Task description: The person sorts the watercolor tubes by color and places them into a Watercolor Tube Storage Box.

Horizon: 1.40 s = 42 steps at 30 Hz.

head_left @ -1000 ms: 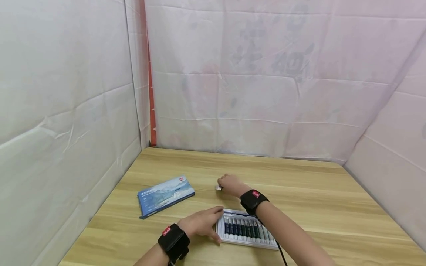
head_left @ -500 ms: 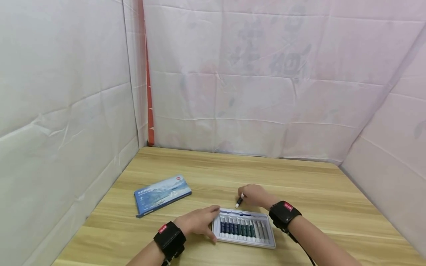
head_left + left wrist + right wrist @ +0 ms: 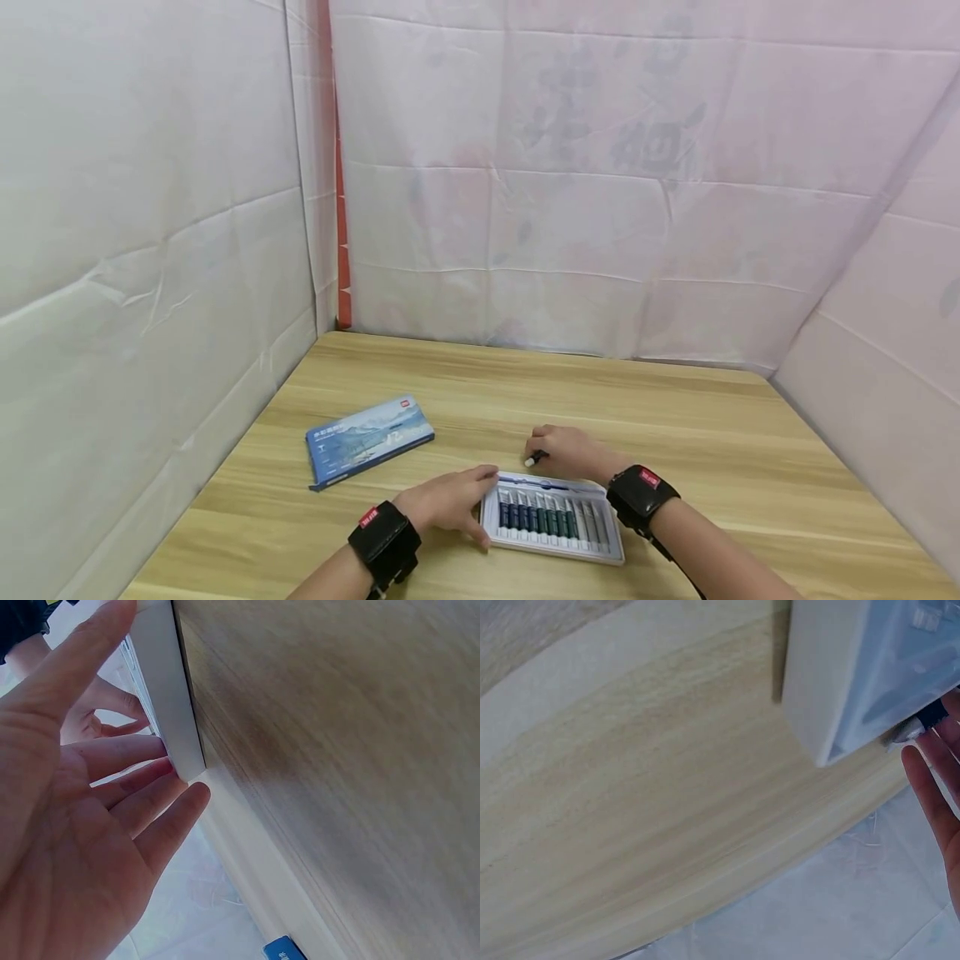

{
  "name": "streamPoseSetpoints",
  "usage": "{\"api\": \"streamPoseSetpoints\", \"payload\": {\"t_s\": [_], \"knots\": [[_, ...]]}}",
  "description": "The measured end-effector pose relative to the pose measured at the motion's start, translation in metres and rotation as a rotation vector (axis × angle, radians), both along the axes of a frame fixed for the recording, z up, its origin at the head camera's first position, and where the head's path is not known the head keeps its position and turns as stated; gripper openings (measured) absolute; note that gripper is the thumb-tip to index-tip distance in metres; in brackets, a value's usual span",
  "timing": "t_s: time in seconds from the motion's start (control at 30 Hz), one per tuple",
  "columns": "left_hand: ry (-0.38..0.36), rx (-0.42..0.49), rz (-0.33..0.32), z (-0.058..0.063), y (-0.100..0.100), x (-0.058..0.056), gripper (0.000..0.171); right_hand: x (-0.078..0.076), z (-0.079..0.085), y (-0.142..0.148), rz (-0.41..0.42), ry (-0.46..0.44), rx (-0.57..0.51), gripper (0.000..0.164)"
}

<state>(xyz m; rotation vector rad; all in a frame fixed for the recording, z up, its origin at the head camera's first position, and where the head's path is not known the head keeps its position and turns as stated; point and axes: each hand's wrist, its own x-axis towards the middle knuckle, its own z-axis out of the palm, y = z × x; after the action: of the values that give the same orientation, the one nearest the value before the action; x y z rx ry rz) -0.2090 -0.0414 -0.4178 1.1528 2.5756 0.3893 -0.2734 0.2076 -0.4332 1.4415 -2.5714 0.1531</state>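
Note:
My left hand [image 3: 448, 502] holds the left end of a white plastic tray [image 3: 558, 553], thumb at the near side and fingertips at the far corner. Inside the tray lies a row of paint tubes [image 3: 538, 518], several with dark blue or green labels and some grey at the right. A thin blue stick, perhaps a brush, lies along its back. Just behind the tray, my right hand [image 3: 568, 453] pinches one small paint tube [image 3: 536, 458] with a white cap and a dark label. In the right wrist view that tube [image 3: 932, 715] shows beside the tray's corner, its silver end outward.
A blue flat box [image 3: 369, 442] with a mountain picture lies on the wooden table [image 3: 675, 417] to the left. White sheeting [image 3: 487, 208] hangs at the back and both sides. A cable trails from the right wrist strap [image 3: 643, 500].
My right hand has come right and nearer to the tray, carrying the paint tube, which has turned to a flatter angle. My left hand stays at the tray's left end.

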Motion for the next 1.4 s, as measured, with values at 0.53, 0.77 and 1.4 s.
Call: {"api": "streamPoseSetpoints", "payload": {"t_s": [0.53,0.77,1.4], "knots": [[0.005,-0.013,0.006,0.002,0.001,0.001,0.089,0.024,0.027,-0.018,0.083,0.048,0.003,0.016],[0.004,-0.011,0.007,0.005,0.001,0.001,0.089,0.037,0.030,-0.026,0.148,0.135,0.017,0.021],[-0.034,0.053,0.013,0.006,0.000,0.003,0.082,0.071,0.026,-0.052,0.295,0.015,-0.041,0.019]]}}
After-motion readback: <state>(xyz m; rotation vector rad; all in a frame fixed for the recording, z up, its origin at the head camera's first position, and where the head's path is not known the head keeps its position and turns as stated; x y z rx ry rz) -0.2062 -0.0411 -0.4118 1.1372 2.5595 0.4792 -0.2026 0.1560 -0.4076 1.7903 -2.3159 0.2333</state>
